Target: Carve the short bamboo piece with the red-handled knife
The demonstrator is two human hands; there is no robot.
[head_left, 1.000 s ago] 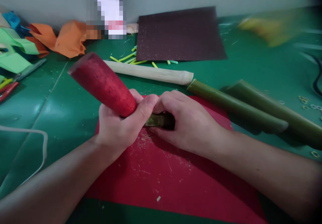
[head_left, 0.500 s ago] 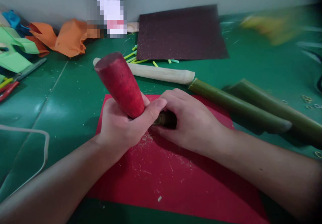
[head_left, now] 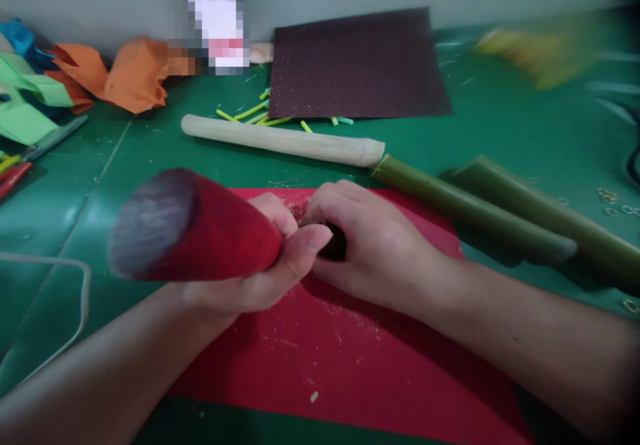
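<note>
My left hand point(head_left: 277, 281) is wrapped round a thick red cylinder point(head_left: 235, 238), its wide, greyish dark end pointing left toward me. The cylinder is tilted above the left edge of a red sheet point(head_left: 345, 365) strewn with pale shavings. Close against the left fingertips, my right hand point(head_left: 373, 245) curls, fingers and thumb bent round a dark thing point(head_left: 335, 241) mostly hidden in the palm; its kind does not show. Both hands are low over the sheet.
Beyond the hands lie a pale peeled stick point(head_left: 285, 141) and green bamboo pieces point(head_left: 475, 208). A dark brown sheet point(head_left: 360, 65) sits at the back over thin yellow-green sticks. Orange paper point(head_left: 135, 78), red-handled scissors point(head_left: 15, 181) and a white cord point(head_left: 85, 298) are left; small rings point(head_left: 607, 196) right.
The red cylinder has tipped down to the left, from nearly upright to almost level, with my left hand turning along with it. My right hand has barely moved.
</note>
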